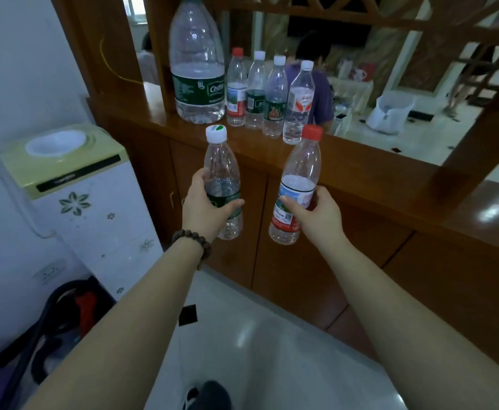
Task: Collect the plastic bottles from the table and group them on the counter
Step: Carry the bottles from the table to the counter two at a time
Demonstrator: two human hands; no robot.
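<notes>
My left hand [205,207] grips a clear bottle with a white cap and green label [221,167], held upright in front of the wooden counter [360,161]. My right hand [313,214] grips a red-capped bottle with a red and white label [300,179], tilted slightly left. Both bottles hang in the air below the counter's edge. On the counter stand a large 6L bottle [196,60] and a row of several small bottles [267,93] beside it.
A pale green and white water dispenser [73,184] stands at the left against the wall. Cabinet doors [301,261] run below the counter. Through the opening behind the bottles a person in purple sits at a table. Bags lie on the floor at lower left.
</notes>
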